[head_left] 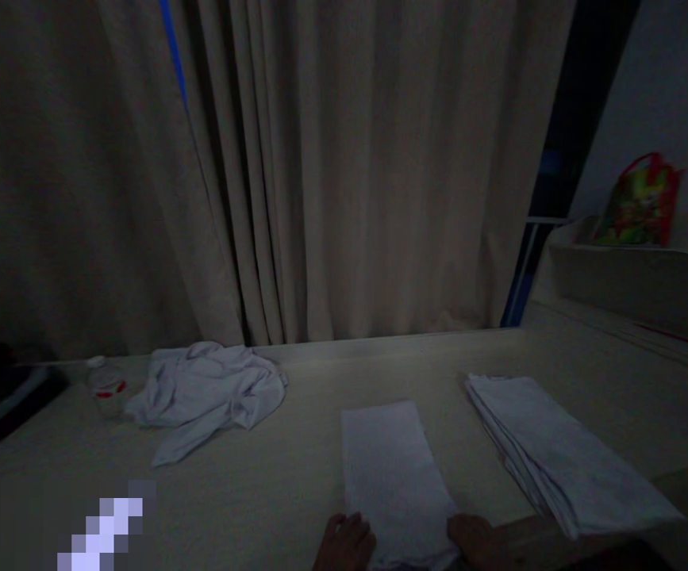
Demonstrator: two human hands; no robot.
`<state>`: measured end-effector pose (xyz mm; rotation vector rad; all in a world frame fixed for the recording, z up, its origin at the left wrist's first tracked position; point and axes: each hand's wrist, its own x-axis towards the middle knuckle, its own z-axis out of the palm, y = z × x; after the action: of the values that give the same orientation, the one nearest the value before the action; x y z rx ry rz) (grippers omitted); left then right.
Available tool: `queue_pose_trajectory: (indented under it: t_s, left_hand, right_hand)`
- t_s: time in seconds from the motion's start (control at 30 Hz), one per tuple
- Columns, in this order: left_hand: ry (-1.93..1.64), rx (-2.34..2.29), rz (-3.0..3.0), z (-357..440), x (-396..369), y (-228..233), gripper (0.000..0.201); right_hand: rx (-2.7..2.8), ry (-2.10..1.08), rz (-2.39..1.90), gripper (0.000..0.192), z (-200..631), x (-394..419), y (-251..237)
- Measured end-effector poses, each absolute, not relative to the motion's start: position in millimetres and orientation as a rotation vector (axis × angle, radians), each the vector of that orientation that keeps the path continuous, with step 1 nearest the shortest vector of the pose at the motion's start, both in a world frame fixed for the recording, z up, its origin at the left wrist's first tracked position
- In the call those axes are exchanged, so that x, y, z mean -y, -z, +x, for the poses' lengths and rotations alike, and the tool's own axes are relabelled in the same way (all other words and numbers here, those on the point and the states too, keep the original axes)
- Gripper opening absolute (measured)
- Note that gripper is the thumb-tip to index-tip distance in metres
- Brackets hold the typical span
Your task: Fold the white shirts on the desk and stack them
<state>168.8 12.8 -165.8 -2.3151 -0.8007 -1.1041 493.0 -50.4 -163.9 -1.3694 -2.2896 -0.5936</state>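
Though dim, curtained table [296,476]

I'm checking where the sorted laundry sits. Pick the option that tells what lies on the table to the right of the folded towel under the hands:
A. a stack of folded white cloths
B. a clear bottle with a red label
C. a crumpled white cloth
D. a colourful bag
A: the stack of folded white cloths lies right of the folded towel, whose near end the left hand and right hand touch.
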Motion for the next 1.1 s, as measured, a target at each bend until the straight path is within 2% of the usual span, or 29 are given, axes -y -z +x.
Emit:
queue_pose_trajectory:
  t_s: [0.13, 0.3, 0.5, 0.63, 0.73, 0.83, 0.9, 1.0, 1.1]
  left_hand:
    - [1.178, 0.715, -2.445, 165, -17, 127, 0.017]
    - [1.004, 0.653, -2.729, 166, -19, 69, 0.047]
    - [1.268, 1.151, -3.085, 181, -16, -23, 0.030]
    - [1.503, 1.396, -3.214, 185, -17, -86, 0.019]
    - [1.691, 1.570, -3.120, 184, -27, -112, 0.019]
    - [1.794, 1.776, -2.941, 188, -50, -114, 0.026]
    - [1.791, 1.938, -2.815, 194, -73, -99, 0.030]
    - [1.696, 2.205, -2.705, 203, -114, -53, 0.039]
    - [1.593, 2.480, -2.496, 200, -139, 9, 0.064]
  right_hand:
    - [2.289, 0.617, -1.311, 0.039, 493, 62, 118]
    - [2.128, 0.502, -1.492, 0.036, 493, 63, 68]
    - [1.990, 0.379, -1.495, 0.029, 499, 50, -9]
    - [1.861, 0.169, -1.556, 0.034, 499, 43, -76]
    - [1.849, 0.075, -1.526, 0.041, 497, 28, -123]
    - [1.850, -0.049, -1.509, 0.045, 497, -9, -143]
    - [1.832, -0.155, -1.523, 0.047, 497, -47, -132]
    - [1.786, -0.304, -1.591, 0.051, 494, -103, -83]
    - [1.731, -0.291, -1.636, 0.056, 484, -130, -12]
